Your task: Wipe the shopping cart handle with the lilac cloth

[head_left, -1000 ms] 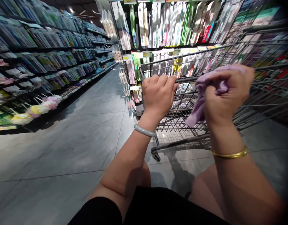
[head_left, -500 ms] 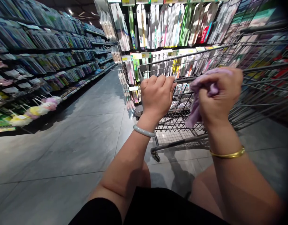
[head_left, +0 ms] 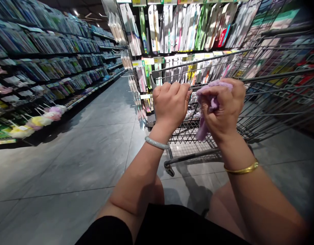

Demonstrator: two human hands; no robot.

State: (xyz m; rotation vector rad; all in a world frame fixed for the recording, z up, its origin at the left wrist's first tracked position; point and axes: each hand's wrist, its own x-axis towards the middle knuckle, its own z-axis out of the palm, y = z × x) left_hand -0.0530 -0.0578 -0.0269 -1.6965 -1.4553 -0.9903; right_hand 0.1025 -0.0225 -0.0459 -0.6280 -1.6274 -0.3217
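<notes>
A dark wire shopping cart [head_left: 192, 157] stands side-on before me. My left hand [head_left: 171, 103], with a pale grey bangle at the wrist, is wrapped round the cart's rail near its left end. A crumpled purple cloth [head_left: 202, 127] is bunched in my right hand [head_left: 224, 109], whose fingers are curled over the same rail. Part of the cloth hangs down on the left of that hand. A gold bangle circles the right wrist.
Behind the cart is a rack of packaged toothbrushes [head_left: 169, 30]. Long stocked shelves [head_left: 57, 47] line the aisle on the left, with fluffy pastel dusters [head_left: 36, 122] low down. Grey tiled floor [head_left: 82, 163] lies between. One cart wheel [head_left: 169, 169] shows near my knees.
My right hand has moved left along the rail with the purple cloth, closer to my left hand. My left hand has stayed in place.
</notes>
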